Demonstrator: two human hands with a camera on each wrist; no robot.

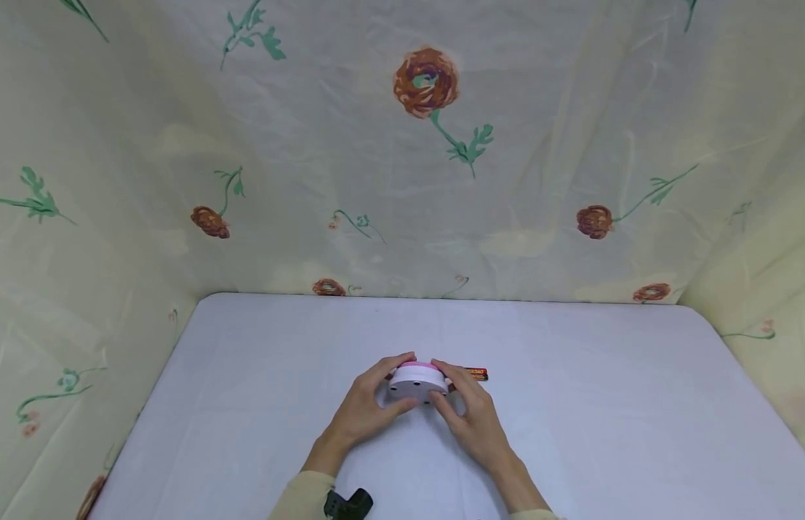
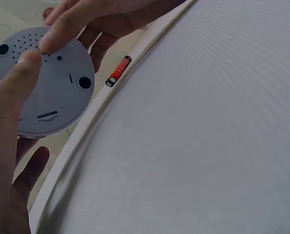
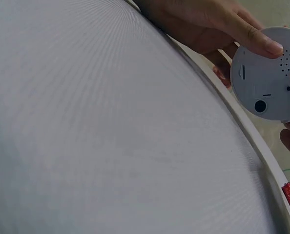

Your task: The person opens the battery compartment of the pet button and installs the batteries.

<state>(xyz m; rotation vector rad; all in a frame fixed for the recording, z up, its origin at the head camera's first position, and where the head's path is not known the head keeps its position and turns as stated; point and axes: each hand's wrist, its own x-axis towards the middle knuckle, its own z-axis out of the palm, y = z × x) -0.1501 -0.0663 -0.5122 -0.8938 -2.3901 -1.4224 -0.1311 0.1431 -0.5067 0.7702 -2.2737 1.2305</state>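
A round, flat device with a white rim, a pink far side and a pale grey back (image 1: 415,390) is held between both hands, tilted with its back towards me. In the left wrist view that back (image 2: 52,97) shows small speaker holes, dark round feet and a battery-cover latch. My left hand (image 1: 366,406) grips the left side, thumb on the back and fingers at the far rim. My right hand (image 1: 475,419) grips the right side the same way. Both thumbs lie close together over the speaker holes. Just beyond the right fingers lies a red-and-black battery (image 1: 478,374), partly hidden by them.
The white-covered table (image 1: 246,375) extends around the hands. Cream curtains with a flower print (image 1: 519,144) hang behind it and at both sides. A black wrist strap piece (image 1: 347,504) shows at the left sleeve.
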